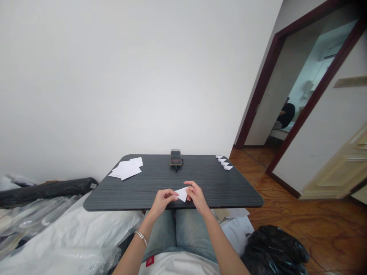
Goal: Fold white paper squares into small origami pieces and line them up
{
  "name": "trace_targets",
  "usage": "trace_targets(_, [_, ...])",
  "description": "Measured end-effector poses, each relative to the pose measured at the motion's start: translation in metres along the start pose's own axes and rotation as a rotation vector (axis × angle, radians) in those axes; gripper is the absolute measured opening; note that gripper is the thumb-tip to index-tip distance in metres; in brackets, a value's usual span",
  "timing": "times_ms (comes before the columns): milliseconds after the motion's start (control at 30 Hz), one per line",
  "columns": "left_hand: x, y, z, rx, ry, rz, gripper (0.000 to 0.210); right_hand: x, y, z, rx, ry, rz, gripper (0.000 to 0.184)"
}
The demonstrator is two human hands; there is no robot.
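A small folded piece of white paper [181, 194] is held between my two hands, just above the front part of the dark table [155, 181]. My left hand [164, 200] pinches its left corner between thumb and fingers. On the right side, the thumb and fingers of my right hand [196, 195] grip the paper, with the index finger raised a little over it. Loose white paper sheets [126, 169] lie overlapping at the table's left. Several small folded paper pieces [224, 164] are lined up along the right edge.
A phone-like device [176, 157] with a cable stands at the table's back, near the white wall. Plastic-wrapped goods [51, 214] lie to the left. A black plastic bag [275, 248] sits on the floor at right. Through the doorway, a person [286, 114] is visible.
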State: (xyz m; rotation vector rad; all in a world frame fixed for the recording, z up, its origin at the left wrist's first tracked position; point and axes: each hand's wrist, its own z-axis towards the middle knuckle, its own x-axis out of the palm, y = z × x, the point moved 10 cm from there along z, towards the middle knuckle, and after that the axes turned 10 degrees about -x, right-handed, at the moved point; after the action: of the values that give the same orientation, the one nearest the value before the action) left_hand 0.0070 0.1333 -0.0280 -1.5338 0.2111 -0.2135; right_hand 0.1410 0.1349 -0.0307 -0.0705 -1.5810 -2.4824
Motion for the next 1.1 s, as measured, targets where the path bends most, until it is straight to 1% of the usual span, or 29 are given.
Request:
trace_targets(100, [0.0,0.0,-0.001,-0.011,-0.008,-0.003,0.006,0.001,-0.001,0.0,0.0,0.014,-0.002,0.026])
trace_targets(333, [0.005,-0.001,-0.001,-0.037,0.037,-0.016,0.017,0.0,-0.001,-0.001,-0.012,0.008,0.002,0.024])
trace_targets(600, [0.003,0.009,0.004,-0.094,0.034,-0.071,0.023,0.0,-0.001,0.0,-0.023,0.001,-0.02,0.025])
trace_targets(733, [0.002,0.01,0.005,-0.079,0.038,-0.098,0.026,0.001,-0.003,-0.001,-0.021,0.008,-0.025,0.026])
trace_targets(833, [-0.001,0.007,0.005,-0.041,0.005,-0.078,0.035,0.002,-0.005,-0.002,-0.004,0.019,-0.028,0.03])
trace_targets(967, [-0.005,0.002,0.003,0.021,-0.077,-0.009,0.039,0.003,-0.006,-0.002,0.004,0.024,-0.047,0.031])
trace_targets(1033, [-0.007,0.001,0.001,0.022,-0.119,-0.008,0.041,0.003,-0.007,-0.002,0.001,0.024,-0.057,0.031])
trace_targets(1100, [-0.009,0.003,0.001,-0.002,-0.146,-0.053,0.042,0.003,-0.007,-0.002,-0.004,0.017,-0.071,0.03])
